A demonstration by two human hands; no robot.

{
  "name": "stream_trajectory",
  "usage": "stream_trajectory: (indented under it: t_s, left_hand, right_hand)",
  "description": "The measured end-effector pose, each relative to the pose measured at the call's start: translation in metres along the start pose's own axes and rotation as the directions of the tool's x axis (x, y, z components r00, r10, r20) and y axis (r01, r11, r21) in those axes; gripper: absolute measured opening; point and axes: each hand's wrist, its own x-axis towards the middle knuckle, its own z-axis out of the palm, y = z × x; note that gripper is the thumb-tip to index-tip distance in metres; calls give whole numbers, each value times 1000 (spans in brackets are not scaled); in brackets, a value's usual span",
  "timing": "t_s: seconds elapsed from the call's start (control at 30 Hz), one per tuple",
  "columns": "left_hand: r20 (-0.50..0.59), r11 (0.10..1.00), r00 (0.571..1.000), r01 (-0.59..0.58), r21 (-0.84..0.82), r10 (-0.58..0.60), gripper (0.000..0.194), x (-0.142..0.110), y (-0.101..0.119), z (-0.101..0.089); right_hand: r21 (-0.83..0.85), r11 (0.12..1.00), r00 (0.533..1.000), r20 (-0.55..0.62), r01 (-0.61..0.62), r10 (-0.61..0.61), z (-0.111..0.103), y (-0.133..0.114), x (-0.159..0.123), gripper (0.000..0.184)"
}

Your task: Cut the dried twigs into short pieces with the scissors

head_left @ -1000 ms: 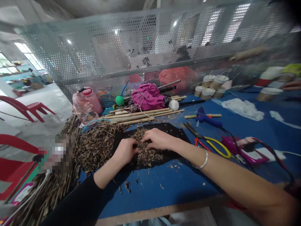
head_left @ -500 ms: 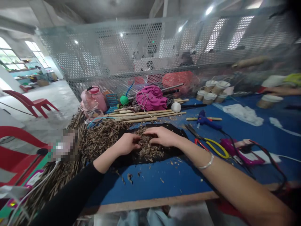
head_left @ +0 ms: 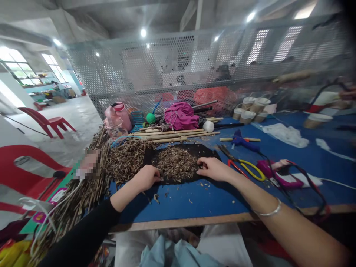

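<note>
A loose heap of brown dried plant bits point(head_left: 176, 163) lies on a black cloth point(head_left: 204, 151) spread over the blue table. My left hand point(head_left: 147, 178) is at the cloth's near left edge, with fingers curled and pressed together on the cloth. At the heap's right side is my right hand point(head_left: 213, 169), its thumb and forefinger apart and the fingertips close to the cloth. A second, larger pile of dried plant bits point(head_left: 126, 161) lies left of the cloth, beside long dry stalks point(head_left: 96, 189). Some crumbs are scattered on the table in front.
Scissors with yellow and red handles point(head_left: 247, 167), a blue glue gun point(head_left: 241, 142) and a purple device with cables point(head_left: 286, 176) lie to the right. Sticks point(head_left: 172, 135), a magenta cloth point(head_left: 182, 118) and a pink bottle point(head_left: 124, 115) line the back. Paper cups point(head_left: 247, 115) stand back right.
My hands have moved apart from over the heap, the left toward the near cloth edge, the right to the heap's right side. The heap is now uncovered. The view has shifted slightly.
</note>
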Motion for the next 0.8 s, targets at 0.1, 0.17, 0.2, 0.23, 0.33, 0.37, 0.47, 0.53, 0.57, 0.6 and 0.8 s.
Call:
stream_trajectory:
  t_s: [0.1, 0.17, 0.2, 0.23, 0.33, 0.37, 0.47, 0.53, 0.57, 0.6, 0.8]
  left_hand:
    - [-29, 995, 999, 15, -100, -18, 22, 5, -1, -7]
    - [-80, 986, 995, 38, -164, -52, 29, 10, 0, -11]
    - [-128, 983, 990, 36, -181, -59, 31, 13, 0, -11]
    - [-193, 982, 979, 27, -186, -64, 31, 17, 0, -11]
    - [-360, 986, 930, 18, -165, -77, 56, 33, -1, -7]
    - [-366, 986, 927, 23, -163, -82, 71, 39, -2, -6]
    - [-243, 979, 967, 19, -201, -69, 94, 55, -2, -4]
    - [-154, 967, 988, -15, -253, -25, 91, 61, 3, -4]
    - [-127, 960, 992, -36, -276, 1, 86, 63, 6, -5]
    - [-113, 954, 993, -53, -294, 20, 81, 64, 9, -5]
    - [-248, 956, 967, -23, -293, -53, 76, 63, 15, -7]
  right_hand:
    - [7, 1000, 1000, 0, 21, -21, -1, -5, 1, 27]
    - [15, 1000, 1000, -6, 17, -16, -3, -8, 1, 26]
    - [20, 1000, 1000, -11, 9, -9, -4, -9, 0, 25]
    - [27, 1000, 1000, -21, 0, 1, -5, -9, 0, 25]
    - [53, 998, 998, -54, -31, 34, -6, -8, -2, 32]
    - [67, 997, 997, -53, -48, 52, -6, -8, -2, 39]
    - [112, 989, 995, -17, -96, 99, -3, -13, 5, 71]
    - [132, 987, 996, 7, -92, 92, -1, -22, 15, 82]
    - [138, 988, 997, 14, -76, 75, 0, -27, 21, 83]
    - [141, 988, 998, 20, -56, 54, -1, -32, 28, 81]
    - [100, 993, 994, 87, 55, -64, -27, -44, 57, 83]
